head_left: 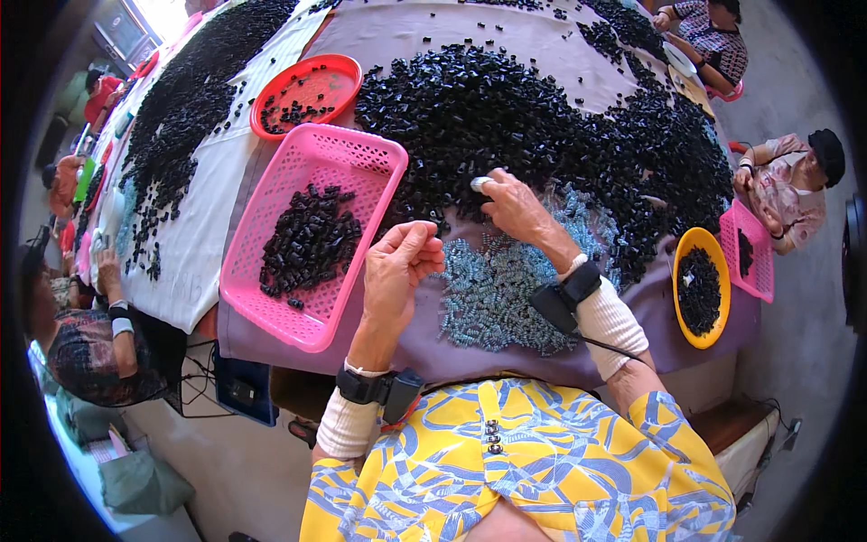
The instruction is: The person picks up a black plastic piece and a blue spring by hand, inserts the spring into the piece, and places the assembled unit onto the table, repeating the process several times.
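My left hand [396, 257] is closed, thumb pressed to curled fingers, beside the right side of a pink perforated basket [242, 228]. Whatever it holds is too small to make out. Small black plastic pieces [310, 239] lie heaped in that basket. At the near edge of a large pile of similar black pieces [470, 99], my right hand [519, 210] has its fingers curled, with a white cover on one finger. What is in its fingertips is hidden. Under and in front of my right wrist spread many small clear bluish pieces [497, 303].
Behind the basket stands a red round tray [347, 81] with scattered black pieces. To the right are a yellow bowl [718, 312] and another pink basket [759, 271]. A second black pile [194, 90] covers a white cloth. Several people sit around the tables.
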The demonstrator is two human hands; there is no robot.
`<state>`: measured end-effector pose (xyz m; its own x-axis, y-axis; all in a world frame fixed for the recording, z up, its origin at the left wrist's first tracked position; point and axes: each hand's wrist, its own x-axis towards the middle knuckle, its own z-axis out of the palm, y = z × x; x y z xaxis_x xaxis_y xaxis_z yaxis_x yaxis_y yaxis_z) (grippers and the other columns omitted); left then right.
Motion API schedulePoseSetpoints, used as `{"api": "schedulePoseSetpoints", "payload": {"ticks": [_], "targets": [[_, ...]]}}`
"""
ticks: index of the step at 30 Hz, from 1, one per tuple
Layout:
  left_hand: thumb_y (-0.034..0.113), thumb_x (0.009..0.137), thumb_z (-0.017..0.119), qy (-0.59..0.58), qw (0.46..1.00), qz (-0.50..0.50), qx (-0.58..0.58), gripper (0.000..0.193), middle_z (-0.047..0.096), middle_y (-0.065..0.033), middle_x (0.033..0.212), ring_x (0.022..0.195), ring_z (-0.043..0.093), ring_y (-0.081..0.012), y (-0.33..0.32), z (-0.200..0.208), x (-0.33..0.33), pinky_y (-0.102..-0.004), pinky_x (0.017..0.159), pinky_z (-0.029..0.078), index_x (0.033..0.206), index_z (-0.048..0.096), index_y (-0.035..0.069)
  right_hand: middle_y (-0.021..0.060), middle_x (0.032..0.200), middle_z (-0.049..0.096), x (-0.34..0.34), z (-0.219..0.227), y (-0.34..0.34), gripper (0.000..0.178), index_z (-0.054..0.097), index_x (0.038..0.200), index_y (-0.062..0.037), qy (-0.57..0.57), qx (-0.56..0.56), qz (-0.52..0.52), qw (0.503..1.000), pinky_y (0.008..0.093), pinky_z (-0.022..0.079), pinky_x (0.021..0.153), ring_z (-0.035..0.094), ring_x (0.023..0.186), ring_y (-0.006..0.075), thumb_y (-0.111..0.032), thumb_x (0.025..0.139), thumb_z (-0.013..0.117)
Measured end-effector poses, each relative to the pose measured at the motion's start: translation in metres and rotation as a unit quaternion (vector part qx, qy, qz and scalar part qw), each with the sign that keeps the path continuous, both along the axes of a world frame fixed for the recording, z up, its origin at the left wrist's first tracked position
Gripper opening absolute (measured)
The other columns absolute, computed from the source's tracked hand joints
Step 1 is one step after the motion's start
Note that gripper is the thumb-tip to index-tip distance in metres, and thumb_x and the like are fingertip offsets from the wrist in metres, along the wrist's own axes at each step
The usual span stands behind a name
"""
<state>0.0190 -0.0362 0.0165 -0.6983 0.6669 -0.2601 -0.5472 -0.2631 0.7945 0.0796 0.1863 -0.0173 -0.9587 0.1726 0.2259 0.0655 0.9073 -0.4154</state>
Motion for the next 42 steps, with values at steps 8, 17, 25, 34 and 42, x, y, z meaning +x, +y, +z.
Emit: {"api": "schedulePoseSetpoints", "payload": {"ticks": [8, 17, 25, 34, 42], "targets": [[0.018, 0.09, 0.057, 0.003, 1.0, 0.01, -0.002, 0.018, 0.064, -0.0051, 0.078, 0.067, 0.062, -0.0114, -0.011, -0.001, 0.0, -0.0245, 0.062, 0.052, 0.097, 0.062, 0.002, 0.0128, 0.088, 0.057, -0.002, 0.039, 0.017, 0.017, 0.06, 0.09, 0.0012, 0.07, -0.071, 0.002, 0.995, 0.033, 0.047, 0.062, 0.058, 0.07, 0.0256, -0.004, 0.074, 0.064], [0.017, 0.091, 0.056, 0.013, 1.0, -0.012, -0.023, 0.017, 0.064, -0.0056, 0.079, 0.068, 0.062, -0.013, -0.006, -0.007, 0.005, -0.0262, 0.064, 0.053, 0.098, 0.061, 0.002, 0.0151, 0.078, 0.058, 0.036, 0.017, 0.026, 0.009, 0.061, 0.08, -0.0012, 0.001, 0.005, 0.003, 1.0, 0.0402, 0.049, 0.066, 0.059, 0.075, 0.0321, -0.005, 0.074, 0.056], [0.017, 0.091, 0.056, 0.023, 0.999, -0.027, -0.035, 0.018, 0.064, -0.0054, 0.079, 0.068, 0.061, -0.0122, 0.003, -0.012, 0.006, -0.0257, 0.064, 0.052, 0.098, 0.061, 0.002, 0.012, 0.075, 0.055, 0.035, 0.005, 0.019, 0.007, 0.061, 0.078, -0.0038, 0.0, 0.051, 0.024, 0.998, 0.0395, 0.049, 0.064, 0.059, 0.074, 0.0307, -0.004, 0.073, 0.056], [0.017, 0.09, 0.056, 0.022, 0.997, -0.058, -0.051, 0.018, 0.064, -0.0048, 0.078, 0.067, 0.061, -0.0118, 0.023, -0.016, 0.0, -0.0263, 0.063, 0.052, 0.099, 0.061, 0.002, 0.0095, 0.078, 0.059, 0.016, 0.004, 0.005, 0.007, 0.059, 0.075, -0.0064, -0.015, 0.107, 0.061, 0.992, 0.0412, 0.045, 0.07, 0.06, 0.08, 0.0285, -0.008, 0.07, 0.062], [0.02, 0.089, 0.058, 0.03, 0.994, -0.058, -0.09, 0.021, 0.063, -0.005, 0.08, 0.07, 0.062, -0.0119, 0.034, -0.013, -0.002, -0.0248, 0.064, 0.053, 0.101, 0.06, 0.003, 0.0078, 0.077, 0.059, 0.012, 0.036, 0.012, 0.019, 0.058, 0.08, -0.0049, -0.007, 0.04, 0.106, 0.994, 0.0373, 0.04, 0.071, 0.058, 0.077, 0.026, -0.018, 0.068, 0.067]]}}
